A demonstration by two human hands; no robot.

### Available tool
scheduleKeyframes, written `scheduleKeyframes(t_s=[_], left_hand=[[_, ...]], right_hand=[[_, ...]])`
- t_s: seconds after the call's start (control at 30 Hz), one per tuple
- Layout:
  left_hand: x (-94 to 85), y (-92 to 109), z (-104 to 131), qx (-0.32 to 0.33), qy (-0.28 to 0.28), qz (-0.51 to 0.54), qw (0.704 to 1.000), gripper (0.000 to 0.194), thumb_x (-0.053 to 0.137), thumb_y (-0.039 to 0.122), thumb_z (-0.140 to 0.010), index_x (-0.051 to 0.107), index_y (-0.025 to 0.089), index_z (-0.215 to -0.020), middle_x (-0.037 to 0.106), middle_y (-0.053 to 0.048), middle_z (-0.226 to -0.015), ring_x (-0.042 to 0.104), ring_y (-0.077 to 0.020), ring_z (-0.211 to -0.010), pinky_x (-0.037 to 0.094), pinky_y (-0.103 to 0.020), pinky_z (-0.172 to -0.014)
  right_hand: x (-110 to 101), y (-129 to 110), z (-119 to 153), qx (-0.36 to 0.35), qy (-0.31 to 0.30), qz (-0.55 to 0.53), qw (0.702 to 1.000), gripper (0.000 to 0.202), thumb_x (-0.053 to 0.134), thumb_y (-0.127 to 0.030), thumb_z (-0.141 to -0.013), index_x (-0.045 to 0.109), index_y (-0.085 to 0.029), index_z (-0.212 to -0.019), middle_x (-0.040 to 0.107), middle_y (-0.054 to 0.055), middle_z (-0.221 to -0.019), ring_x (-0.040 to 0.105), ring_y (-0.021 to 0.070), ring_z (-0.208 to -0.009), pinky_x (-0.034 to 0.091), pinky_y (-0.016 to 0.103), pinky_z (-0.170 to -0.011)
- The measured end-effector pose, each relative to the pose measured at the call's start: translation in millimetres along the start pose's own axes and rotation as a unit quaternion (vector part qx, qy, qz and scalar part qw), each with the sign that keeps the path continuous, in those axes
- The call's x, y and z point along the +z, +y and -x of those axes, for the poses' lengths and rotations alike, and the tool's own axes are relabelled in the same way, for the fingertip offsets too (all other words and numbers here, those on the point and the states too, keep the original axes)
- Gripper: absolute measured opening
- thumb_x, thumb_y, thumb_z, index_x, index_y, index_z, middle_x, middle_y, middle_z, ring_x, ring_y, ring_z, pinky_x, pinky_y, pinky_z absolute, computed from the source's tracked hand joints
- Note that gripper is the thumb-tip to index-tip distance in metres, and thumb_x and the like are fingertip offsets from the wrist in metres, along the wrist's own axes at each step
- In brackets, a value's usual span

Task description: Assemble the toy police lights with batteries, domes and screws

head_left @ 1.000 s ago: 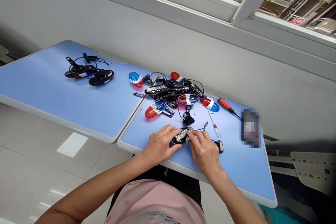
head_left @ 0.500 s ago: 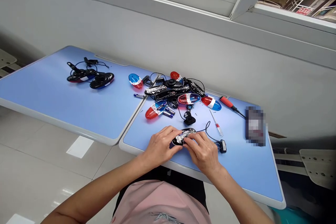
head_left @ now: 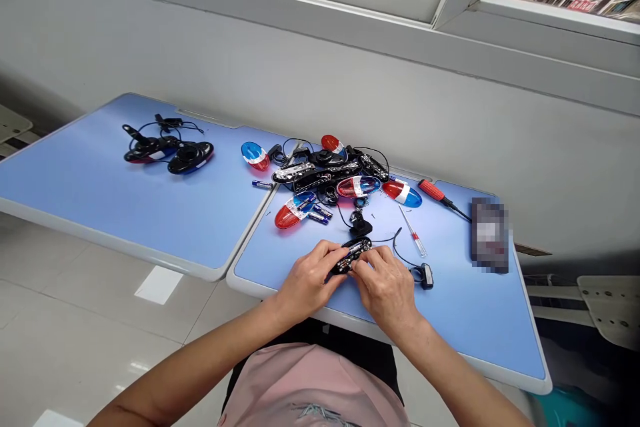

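Note:
Between my hands, near the table's front edge, is a black oval bicycle light housing (head_left: 354, 253) with its circuit board and a blue battery showing inside. My left hand (head_left: 311, 278) is closed on its left end, thumb below and fingers above. My right hand (head_left: 386, 283) grips the right end, its fingertips pressed at the near side; what lies under them is hidden. A black cable leads right from the housing to a small black clip-on switch (head_left: 426, 276). Just beyond the housing lies a black mounting bracket (head_left: 360, 223).
Red and blue lens covers (head_left: 295, 211), open black housings (head_left: 327, 177) and loose batteries (head_left: 320, 213) are heaped at the back. A red-handled screwdriver (head_left: 431, 190), a thin clear-handled screwdriver (head_left: 419, 243) and a blurred dark object (head_left: 490, 237) lie right. Closed light units (head_left: 191, 157) rest on the left table.
The housing has tilted in my hands, so its board and battery show more darkly. Both hands keep their hold, and the camera view has shifted slightly.

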State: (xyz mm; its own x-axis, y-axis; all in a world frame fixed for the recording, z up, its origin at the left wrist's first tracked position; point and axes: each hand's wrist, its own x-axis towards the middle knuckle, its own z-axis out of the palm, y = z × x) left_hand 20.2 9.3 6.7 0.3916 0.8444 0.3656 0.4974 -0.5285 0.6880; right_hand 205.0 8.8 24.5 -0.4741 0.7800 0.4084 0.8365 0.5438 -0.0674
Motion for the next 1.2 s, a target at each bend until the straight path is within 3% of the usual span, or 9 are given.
scheduleKeyframes(t_s=[0.13,0.27,0.4,0.5,0.73,0.93,1.07,1.13,1.2], left_hand=[[3.6,1.5,3.4,0.012,0.018,-0.014,1.000,0.035,0.053,0.008,-0.090,0.058,0.020,-0.122,0.058,-0.010,-0.113,0.063,-0.0198,-0.100,0.058,-0.033,-0.086],[2.3,-0.2,1.2,-0.101,0.032,0.093,0.990,0.033,0.057,0.011,-0.086,0.062,0.021,-0.117,0.056,-0.008,-0.111,0.062,-0.0171,-0.091,0.060,-0.024,-0.065],[0.4,-2.7,-3.3,-0.238,0.023,0.232,0.943,0.031,0.064,0.017,-0.077,0.063,0.020,-0.108,0.052,-0.008,-0.115,0.057,-0.0163,-0.085,0.056,-0.019,-0.048],[-0.9,-1.7,-6.9,-0.295,0.016,0.318,0.901,0.036,0.066,0.022,-0.071,0.060,0.018,-0.106,0.049,-0.009,-0.124,0.058,-0.0171,-0.087,0.057,-0.020,-0.048],[-3.3,0.5,-10.6,-0.364,-0.025,0.379,0.850,0.063,0.068,0.022,-0.068,0.051,0.014,-0.128,0.064,-0.009,-0.104,0.058,-0.0161,-0.081,0.054,-0.020,-0.053],[-3.4,-2.2,-9.9,-0.362,-0.028,0.397,0.843,0.071,0.068,0.022,-0.066,0.049,0.011,-0.133,0.058,-0.016,-0.124,0.058,-0.0248,-0.101,0.053,-0.020,-0.051],[-4.6,-3.0,-9.8,-0.355,-0.037,0.396,0.846,0.069,0.066,0.022,-0.069,0.049,0.013,-0.136,0.055,-0.015,-0.128,0.058,-0.0233,-0.099,0.052,-0.019,-0.050],[-5.1,-4.2,-9.6,-0.339,-0.036,0.392,0.855,0.063,0.064,0.022,-0.071,0.053,0.014,-0.132,0.053,-0.014,-0.128,0.058,-0.0220,-0.097,0.051,-0.019,-0.049],[-5.0,-5.9,-9.4,-0.319,-0.031,0.384,0.866,0.057,0.064,0.022,-0.071,0.057,0.015,-0.127,0.051,-0.012,-0.127,0.057,-0.0211,-0.096,0.051,-0.018,-0.049]], right_hand=[[12.5,2.6,1.9,0.016,0.000,-0.014,1.000,0.022,0.058,-0.015,-0.091,0.058,-0.020,-0.070,0.060,0.004,-0.072,0.048,0.0192,-0.079,0.032,0.030,-0.059],[20.2,4.0,5.7,0.041,0.009,-0.053,0.998,0.014,0.062,-0.020,-0.091,0.060,-0.019,-0.077,0.063,0.004,-0.080,0.051,0.0190,-0.082,0.036,0.030,-0.061],[21.4,8.8,8.7,0.052,0.036,-0.086,0.994,0.004,0.060,-0.021,-0.092,0.063,-0.018,-0.092,0.065,0.006,-0.092,0.054,0.0191,-0.085,0.042,0.030,-0.066],[20.6,12.1,7.1,0.003,0.061,-0.095,0.994,0.015,0.059,-0.018,-0.092,0.064,-0.019,-0.107,0.066,0.007,-0.097,0.053,0.0194,-0.086,0.044,0.029,-0.066],[23.6,14.6,3.1,-0.059,0.107,-0.123,0.985,0.021,0.058,-0.008,-0.089,0.065,-0.021,-0.104,0.068,0.006,-0.097,0.054,0.0212,-0.093,0.049,0.030,-0.072],[21.0,13.2,7.1,-0.069,0.146,-0.223,0.961,0.018,0.055,-0.015,-0.092,0.057,-0.023,-0.107,0.070,0.007,-0.105,0.060,0.0225,-0.100,0.054,0.039,-0.083],[10.1,9.7,8.6,0.086,0.164,-0.348,0.919,0.018,0.046,-0.020,-0.098,0.049,-0.024,-0.116,0.071,0.004,-0.092,0.065,0.0153,-0.072,0.055,0.030,-0.065],[2.2,9.9,8.6,0.172,0.093,-0.355,0.914,0.017,0.046,-0.023,-0.099,0.052,-0.024,-0.115,0.069,-0.001,-0.077,0.059,0.0118,-0.054,0.050,0.025,-0.053],[-5.2,10.9,8.8,0.178,0.010,-0.330,0.927,0.016,0.047,-0.024,-0.099,0.057,-0.023,-0.112,0.069,0.000,-0.079,0.061,0.0129,-0.059,0.050,0.026,-0.056]])
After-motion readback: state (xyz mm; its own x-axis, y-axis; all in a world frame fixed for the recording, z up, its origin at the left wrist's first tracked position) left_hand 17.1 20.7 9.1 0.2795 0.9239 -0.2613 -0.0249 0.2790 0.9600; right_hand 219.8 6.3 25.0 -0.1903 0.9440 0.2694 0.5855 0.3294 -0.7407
